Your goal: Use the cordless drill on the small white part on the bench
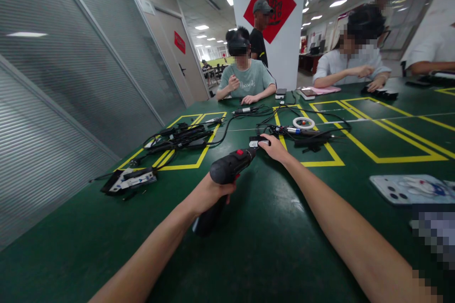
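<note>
My left hand (209, 193) is wrapped round the grip of a black cordless drill (227, 166) with a red switch on top. The drill points forward and to the right. Its tip is at a small black piece with a white label (254, 143), though I cannot tell whether the two touch. The fingers of my right hand (273, 147) are closed on the right end of that small piece, low over the green table (256, 227). What the piece is does not show clearly.
Black cables and tools (181, 137) lie in a heap to the left, near a torn black-and-white packet (130, 181). More tools (302, 132) and a white ring (304, 123) lie beyond my right hand. A phone (408, 188) is at the right. Several people sit across the table.
</note>
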